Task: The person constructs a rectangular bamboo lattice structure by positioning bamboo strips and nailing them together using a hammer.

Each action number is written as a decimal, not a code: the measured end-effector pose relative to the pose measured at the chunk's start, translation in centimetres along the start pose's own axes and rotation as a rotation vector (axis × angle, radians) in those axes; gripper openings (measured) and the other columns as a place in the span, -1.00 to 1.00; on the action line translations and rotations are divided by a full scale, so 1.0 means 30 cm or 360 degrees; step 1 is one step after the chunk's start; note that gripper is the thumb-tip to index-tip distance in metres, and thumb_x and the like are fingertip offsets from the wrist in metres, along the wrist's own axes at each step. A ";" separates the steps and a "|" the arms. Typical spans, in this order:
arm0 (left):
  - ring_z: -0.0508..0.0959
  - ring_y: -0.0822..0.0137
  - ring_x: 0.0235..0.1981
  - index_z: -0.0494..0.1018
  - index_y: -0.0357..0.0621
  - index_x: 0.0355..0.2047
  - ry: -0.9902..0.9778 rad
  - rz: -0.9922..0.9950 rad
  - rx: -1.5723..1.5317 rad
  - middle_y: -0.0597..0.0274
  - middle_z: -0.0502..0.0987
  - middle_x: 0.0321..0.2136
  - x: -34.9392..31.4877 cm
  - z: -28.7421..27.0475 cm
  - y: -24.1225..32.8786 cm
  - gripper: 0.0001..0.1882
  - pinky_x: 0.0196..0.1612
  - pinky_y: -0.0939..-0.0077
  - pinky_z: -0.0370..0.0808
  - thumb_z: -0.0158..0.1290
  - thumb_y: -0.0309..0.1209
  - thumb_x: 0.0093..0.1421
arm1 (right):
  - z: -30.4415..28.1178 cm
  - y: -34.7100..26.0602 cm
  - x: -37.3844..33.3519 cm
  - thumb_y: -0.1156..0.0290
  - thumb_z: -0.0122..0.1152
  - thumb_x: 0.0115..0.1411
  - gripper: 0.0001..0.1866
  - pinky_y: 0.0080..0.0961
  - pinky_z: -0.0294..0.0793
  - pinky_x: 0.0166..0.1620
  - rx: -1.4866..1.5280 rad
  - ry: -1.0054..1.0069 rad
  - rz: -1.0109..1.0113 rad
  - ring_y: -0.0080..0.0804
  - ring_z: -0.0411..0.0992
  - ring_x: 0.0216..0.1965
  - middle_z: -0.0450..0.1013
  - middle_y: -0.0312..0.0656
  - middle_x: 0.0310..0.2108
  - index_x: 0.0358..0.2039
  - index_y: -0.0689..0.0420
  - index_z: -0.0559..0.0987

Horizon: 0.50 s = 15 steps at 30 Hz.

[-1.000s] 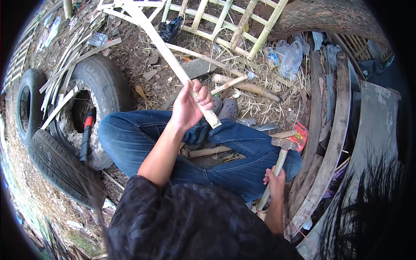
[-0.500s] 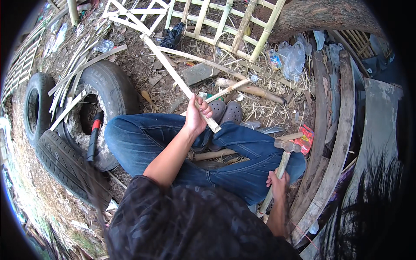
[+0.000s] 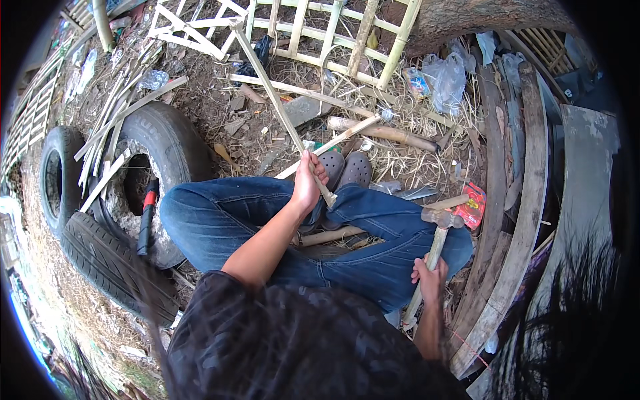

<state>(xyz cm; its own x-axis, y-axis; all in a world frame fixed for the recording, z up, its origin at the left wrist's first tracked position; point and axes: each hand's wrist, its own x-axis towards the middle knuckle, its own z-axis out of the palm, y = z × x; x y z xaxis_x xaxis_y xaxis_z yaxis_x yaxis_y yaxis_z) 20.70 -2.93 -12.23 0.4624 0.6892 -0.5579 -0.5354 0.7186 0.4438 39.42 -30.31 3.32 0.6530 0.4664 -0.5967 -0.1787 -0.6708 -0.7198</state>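
My left hand (image 3: pixel 309 180) is closed around a long bamboo strip (image 3: pixel 272 92) near its lower end. The strip slants away up and to the left, its far end by a bamboo lattice. In my right hand (image 3: pixel 430 277) is a hammer (image 3: pixel 437 248), gripped by its pale wooden handle, with the metal head (image 3: pixel 442 218) resting over my right knee. Another bamboo strip (image 3: pixel 347 140) lies across the ground just beyond my left hand, beside my grey clogs (image 3: pixel 357 168).
Bamboo lattice panels (image 3: pixel 327 40) lie ahead. Old tyres (image 3: pixel 170 133), bamboo strips (image 3: pixel 117 113) and a black-and-red handled tool (image 3: pixel 148 213) are at left. A red packet (image 3: pixel 473 205), plastic bags (image 3: pixel 448 80) and long wooden planks (image 3: pixel 530 200) lie at right; a thick trunk (image 3: pixel 487 20) lies beyond.
The strip in my left hand has turned, showing its narrower side, and its far end has swung slightly farther away. My right hand keeps the hammer in nearly the same place.
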 end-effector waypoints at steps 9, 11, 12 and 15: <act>0.21 0.46 -0.50 0.20 0.04 -0.32 -0.0120 0.0036 0.0124 0.40 0.18 -0.57 0.004 0.012 -0.004 -0.70 -0.36 0.53 0.20 -0.30 -0.05 0.39 | -0.005 0.003 0.000 0.56 0.21 0.14 -0.84 -0.64 0.40 -0.66 0.0000 0.0005 0.0000 -0.56 0.40 -0.67 0.40 -0.21 -0.58 -0.36 0.22 0.38; 0.22 0.47 -0.50 0.20 0.04 -0.33 -0.0101 0.0090 0.0166 0.40 0.19 -0.56 0.004 0.017 -0.003 -0.75 -0.36 0.53 0.21 -0.28 -0.11 0.40 | -0.005 0.004 0.001 0.56 0.21 0.14 -0.84 -0.64 0.40 -0.67 0.0003 0.0003 -0.0001 -0.56 0.40 -0.67 0.40 -0.21 -0.58 -0.37 0.21 0.38; 0.22 0.47 -0.50 0.20 0.04 -0.33 -0.0101 0.0089 0.0167 0.40 0.19 -0.56 0.004 0.015 -0.003 -0.75 -0.36 0.53 0.21 -0.28 -0.11 0.40 | -0.005 0.004 0.001 0.56 0.21 0.14 -0.84 -0.65 0.40 -0.67 0.0000 0.0009 0.0001 -0.56 0.40 -0.67 0.40 -0.21 -0.58 -0.37 0.21 0.38; 0.22 0.49 -0.49 0.19 0.04 -0.33 -0.0006 0.0165 0.0225 0.40 0.19 -0.55 0.008 0.004 -0.004 -0.80 -0.37 0.54 0.22 -0.24 -0.19 0.40 | -0.002 0.002 0.001 0.56 0.21 0.14 -0.84 -0.65 0.40 -0.67 -0.0005 0.0024 0.0006 -0.55 0.40 -0.67 0.40 -0.21 -0.58 -0.37 0.21 0.38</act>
<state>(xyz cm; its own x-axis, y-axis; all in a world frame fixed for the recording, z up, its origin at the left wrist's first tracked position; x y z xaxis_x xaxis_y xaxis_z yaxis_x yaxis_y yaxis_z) 20.96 -2.84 -12.32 0.4125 0.7606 -0.5013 -0.4761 0.6492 0.5932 39.48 -30.36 3.28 0.6633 0.4553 -0.5940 -0.1789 -0.6743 -0.7165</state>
